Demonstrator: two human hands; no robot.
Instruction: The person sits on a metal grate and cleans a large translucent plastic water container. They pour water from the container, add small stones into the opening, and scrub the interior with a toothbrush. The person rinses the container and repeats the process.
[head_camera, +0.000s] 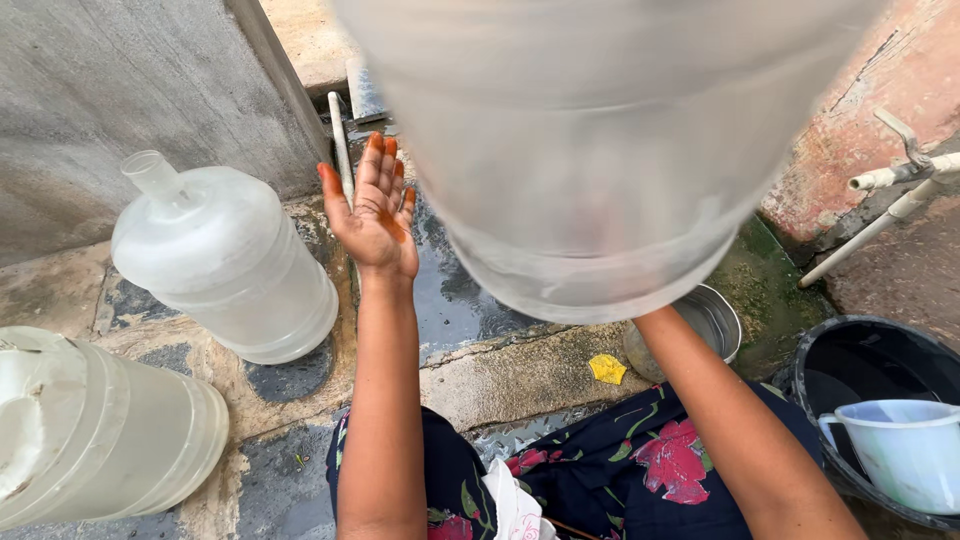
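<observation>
- head view, item one: large translucent water jug (600, 150), raised close under the camera, base end toward the lens, filling the upper middle of the frame.
- right hand: hidden behind the jug; only the forearm shows, rising to its underside. finger state cannot be told; a faint shape shows through the plastic, too blurred to read.
- left hand (375, 215): palm up, fingers spread wide and straight, gripping nothing, just beside the jug's left edge; whether it touches the wall cannot be told. orange stain on fingertips and palm.
- second jug (225, 265): same kind, tilted, neck toward the concrete wall (120, 90), well to the left.
- third container (95, 435): ribbed, pale, lying at lower left.
- steel bowl (705, 320): directly below the raised jug, partly hidden.
- black tub (880, 370) with a pale plastic mug (905, 450) inside, at right; white tap pipe (900, 190) above it.
- wet floor (460, 300), dark and glossy, with green growth near the bowl.
- risk, judged: with one hand open and free, the jug seems carried mostly by the unseen hand; wet plastic could slip and drop onto the bowl or lap.
- risk, judged: slick ground could let a set-down jug roll.
</observation>
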